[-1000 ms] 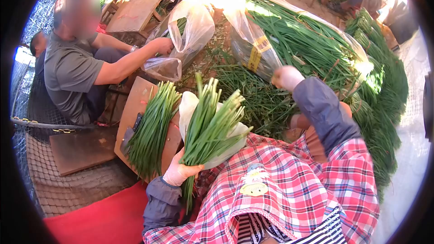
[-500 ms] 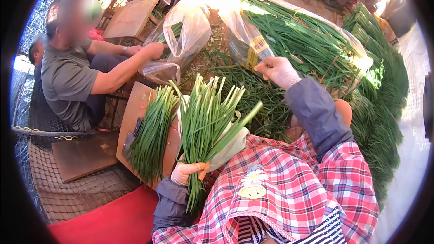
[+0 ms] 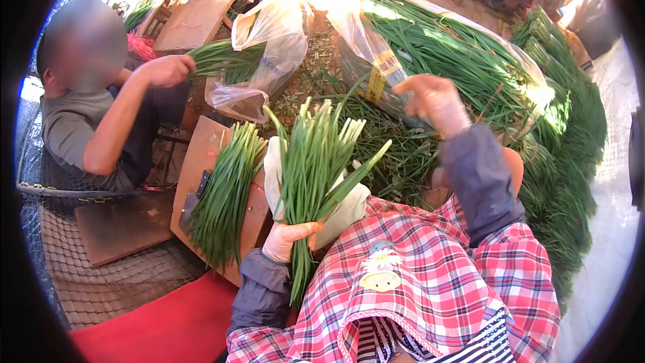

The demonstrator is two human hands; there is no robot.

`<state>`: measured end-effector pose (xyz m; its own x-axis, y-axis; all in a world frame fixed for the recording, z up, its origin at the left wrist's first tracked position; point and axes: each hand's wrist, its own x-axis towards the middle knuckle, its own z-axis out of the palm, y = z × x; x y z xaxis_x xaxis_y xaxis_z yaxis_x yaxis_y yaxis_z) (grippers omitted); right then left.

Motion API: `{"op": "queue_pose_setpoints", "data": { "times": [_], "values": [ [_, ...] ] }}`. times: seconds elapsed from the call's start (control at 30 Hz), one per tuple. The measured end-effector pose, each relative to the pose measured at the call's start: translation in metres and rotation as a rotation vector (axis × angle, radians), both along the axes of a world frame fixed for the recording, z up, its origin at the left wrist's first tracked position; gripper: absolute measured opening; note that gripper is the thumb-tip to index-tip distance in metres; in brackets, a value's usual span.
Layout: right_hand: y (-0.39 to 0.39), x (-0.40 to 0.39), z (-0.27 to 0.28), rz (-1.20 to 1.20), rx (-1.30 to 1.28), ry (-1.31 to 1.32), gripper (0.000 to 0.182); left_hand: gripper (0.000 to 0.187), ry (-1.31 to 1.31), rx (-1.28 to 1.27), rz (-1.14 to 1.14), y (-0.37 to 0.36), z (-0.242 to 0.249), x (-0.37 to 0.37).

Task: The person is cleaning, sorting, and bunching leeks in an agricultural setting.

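Note:
My left hand (image 3: 290,238), in a thin clear glove, is wrapped round the lower part of a bunch of green stalks (image 3: 312,168), pale ends up. Its leaves hang below my fist. My right hand (image 3: 437,102), also gloved, is raised over the loose green leaves, near the plastic bag with yellow labels; its fingers are partly spread and nothing shows in them. A second bunch of stalks (image 3: 228,195) lies on a wooden board (image 3: 185,212) at the left, beside a dark knife blade (image 3: 191,203).
A co-worker (image 3: 87,107) sits at the left, pulling greens at a plastic bag (image 3: 275,67). Another bag of greens (image 3: 443,47) lies at the upper right. A large heap of greens (image 3: 571,161) runs down the right side. Red cloth (image 3: 161,323) is at the lower left.
My left hand and its bunch have moved slightly up and right. My right hand has moved right and its fingers have opened. The co-worker has leaned back, drawing greens leftward.

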<state>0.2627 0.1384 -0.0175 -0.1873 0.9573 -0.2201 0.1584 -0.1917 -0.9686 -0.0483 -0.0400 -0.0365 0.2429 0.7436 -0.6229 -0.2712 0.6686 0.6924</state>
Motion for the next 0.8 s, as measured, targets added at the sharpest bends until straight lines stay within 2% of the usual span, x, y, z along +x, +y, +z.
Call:
{"op": "queue_pose_setpoints", "data": {
  "times": [0.03,0.1,0.13,0.17,0.23,0.3,0.37,0.43,0.47,0.53,0.57,0.63,0.7,0.77,0.8],
  "values": [
    [0.009,0.02,-0.012,-0.044,-0.031,-0.132,0.019,0.027,-0.008,-0.022,-0.007,-0.001,-0.003,-0.005],
    [0.009,0.038,-0.056,0.775,0.36,-1.111,0.031,0.029,-0.079,-0.017,0.026,-0.001,-0.018,-0.014],
    [-0.009,0.025,-0.044,0.779,0.09,-1.276,0.045,0.031,-0.106,-0.017,0.041,-0.001,-0.022,-0.017],
    [-0.017,0.019,-0.039,0.707,0.037,-1.245,0.051,0.032,-0.137,-0.015,0.059,0.0,-0.024,-0.017],
    [-0.019,0.013,-0.033,0.606,-0.059,-0.813,0.062,0.032,-0.074,0.061,0.088,0.006,-0.009,-0.006],
    [-0.029,-0.003,-0.049,0.599,-0.236,-0.073,0.08,0.035,0.012,0.144,0.119,0.015,0.008,0.009],
    [-0.043,-0.033,-0.083,0.585,-0.205,0.336,0.101,0.041,0.154,0.235,0.137,0.027,0.027,0.038],
    [-0.056,-0.064,-0.077,0.476,-0.26,0.874,0.107,0.044,0.204,0.318,0.115,0.034,0.015,0.055],
    [-0.058,-0.074,-0.052,0.385,-0.296,0.951,0.104,0.063,0.292,0.36,0.038,0.034,-0.002,0.059],
    [-0.05,-0.08,-0.067,0.408,-0.306,1.095,0.095,0.074,0.668,0.763,-0.027,0.038,-0.032,0.071],
    [-0.046,-0.08,-0.073,0.42,-0.309,1.17,0.091,0.079,0.812,0.785,-0.125,0.039,-0.036,0.072],
    [-0.046,-0.078,-0.08,0.315,-0.356,1.114,0.085,0.09,1.104,0.839,-0.321,0.042,-0.035,0.079],
    [-0.042,-0.075,-0.098,0.264,-0.389,1.045,0.084,0.089,1.402,0.667,-0.548,0.042,-0.021,0.094],
    [-0.038,-0.076,-0.108,0.241,-0.398,1.087,0.073,0.09,1.41,0.644,-0.612,0.046,-0.015,0.101],
    [-0.038,-0.075,-0.093,0.225,-0.425,1.091,0.07,0.089,1.421,0.652,-0.637,0.047,-0.015,0.103]
  ]
}}
